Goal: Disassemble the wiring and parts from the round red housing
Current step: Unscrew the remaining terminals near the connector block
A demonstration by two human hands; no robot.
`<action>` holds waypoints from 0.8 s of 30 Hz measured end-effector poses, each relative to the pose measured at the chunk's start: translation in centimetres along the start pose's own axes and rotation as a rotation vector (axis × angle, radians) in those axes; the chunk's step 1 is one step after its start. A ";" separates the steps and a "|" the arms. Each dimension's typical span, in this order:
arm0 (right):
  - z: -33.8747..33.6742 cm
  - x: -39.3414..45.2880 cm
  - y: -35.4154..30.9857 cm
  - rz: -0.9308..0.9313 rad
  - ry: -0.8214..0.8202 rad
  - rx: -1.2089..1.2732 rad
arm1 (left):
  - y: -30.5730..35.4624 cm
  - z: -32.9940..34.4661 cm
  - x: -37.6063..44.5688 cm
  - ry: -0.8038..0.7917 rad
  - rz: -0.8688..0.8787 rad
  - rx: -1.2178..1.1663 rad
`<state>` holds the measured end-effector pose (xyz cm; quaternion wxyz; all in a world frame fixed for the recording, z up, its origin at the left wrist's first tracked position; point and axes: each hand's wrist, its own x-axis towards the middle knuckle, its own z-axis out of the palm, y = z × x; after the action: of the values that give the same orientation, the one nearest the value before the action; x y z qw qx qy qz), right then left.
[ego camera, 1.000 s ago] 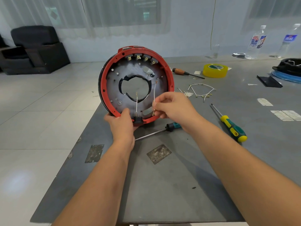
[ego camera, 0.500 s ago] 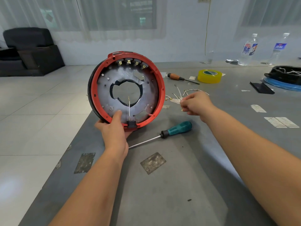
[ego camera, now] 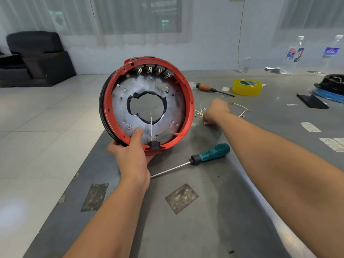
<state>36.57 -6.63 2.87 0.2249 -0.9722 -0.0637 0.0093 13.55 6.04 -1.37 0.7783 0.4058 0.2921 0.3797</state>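
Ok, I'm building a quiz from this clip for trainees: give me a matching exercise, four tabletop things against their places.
Things:
1. teal-handled screwdriver
2. yellow tape roll
3. red housing
4. white wire

Places:
A. far part of the table, beside the orange-handled screwdriver
B. upright, gripped by the left hand
C. flat on the table, between the forearms
D. standing up from the black connector inside the housing

Pairs: 1-C, 2-A, 3-B, 4-D
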 end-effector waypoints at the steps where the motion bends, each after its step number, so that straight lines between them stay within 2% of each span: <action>1: 0.3 0.1 -0.3 -0.024 0.000 -0.004 | 0.0 0.0 0.0 0.004 -0.001 0.001; 8: 1.6 0.2 -2.4 -0.104 -0.062 0.025 | 0.2 0.3 -0.2 0.023 0.003 0.002; 14: 2.0 0.0 -2.1 -0.122 -0.046 0.038 | 0.3 0.3 -0.3 0.037 -0.005 0.006; 18: 1.0 -1.0 -1.2 -0.308 -0.048 -0.058 | 0.3 0.3 -0.4 0.032 -0.012 -0.011; 21: 0.9 -2.5 -0.5 -0.458 -0.114 -0.195 | 0.4 0.4 -0.4 0.037 -0.013 -0.018; 24: 1.2 -3.5 -0.1 -0.494 -0.189 -0.260 | 0.4 0.4 -0.4 0.032 -0.018 -0.019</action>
<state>33.02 -6.50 1.78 0.0871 -0.9427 -0.3199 0.0365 13.46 5.68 -0.77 0.7805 0.3898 0.3047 0.3821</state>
